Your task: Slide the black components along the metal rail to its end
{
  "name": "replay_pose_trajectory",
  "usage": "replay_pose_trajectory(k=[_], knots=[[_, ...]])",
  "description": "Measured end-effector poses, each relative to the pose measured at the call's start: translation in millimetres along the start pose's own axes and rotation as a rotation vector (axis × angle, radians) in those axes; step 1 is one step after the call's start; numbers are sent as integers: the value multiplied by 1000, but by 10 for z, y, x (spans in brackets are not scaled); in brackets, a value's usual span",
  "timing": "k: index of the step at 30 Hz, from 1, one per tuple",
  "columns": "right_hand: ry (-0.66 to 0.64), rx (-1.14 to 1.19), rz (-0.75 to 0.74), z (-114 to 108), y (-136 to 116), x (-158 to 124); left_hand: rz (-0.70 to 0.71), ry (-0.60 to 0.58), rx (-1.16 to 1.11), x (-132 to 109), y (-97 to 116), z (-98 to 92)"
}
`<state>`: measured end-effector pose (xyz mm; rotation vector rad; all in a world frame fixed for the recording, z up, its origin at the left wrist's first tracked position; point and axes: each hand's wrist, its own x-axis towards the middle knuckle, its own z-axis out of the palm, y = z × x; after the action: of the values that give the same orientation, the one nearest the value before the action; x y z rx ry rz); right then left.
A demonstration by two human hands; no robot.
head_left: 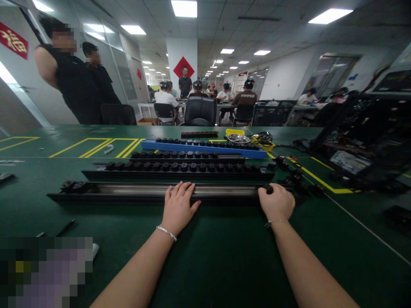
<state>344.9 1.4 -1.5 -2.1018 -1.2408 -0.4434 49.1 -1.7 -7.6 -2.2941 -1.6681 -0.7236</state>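
Nearest me on the green table lies a long black channel (112, 199) with a bare silvery inside and a couple of black socket modules (75, 185) at its left end. My left hand (178, 205) rests on the channel near its middle, fingers stretched across it and thumb apart. Towards the channel's right end, my right hand (278, 203) is closed around a small black socket module (268, 188), mostly hidden by the fingers. Behind lie a second black channel (180, 174) with a row of black sockets, another black strip (189, 155), and a blue channel (205, 148) also filled with sockets.
Loose black modules (298, 179) lie right of the channels. A metal bowl (238, 138) and yellow trays (235, 132) stand behind. A black equipment frame (362, 132) occupies the right side. A pen-like tool (66, 227) lies front left. Several people are beyond the table.
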Motion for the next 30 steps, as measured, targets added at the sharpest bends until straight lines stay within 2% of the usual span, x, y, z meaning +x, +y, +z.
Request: replay_pose_trajectory(k=[12,30], knots=[[-21,46,-33,42,44,-17,-8,-19,-1,8,14,-21],[-9,26,62,-6,23,5,-8,-14,-8,8,2,2]])
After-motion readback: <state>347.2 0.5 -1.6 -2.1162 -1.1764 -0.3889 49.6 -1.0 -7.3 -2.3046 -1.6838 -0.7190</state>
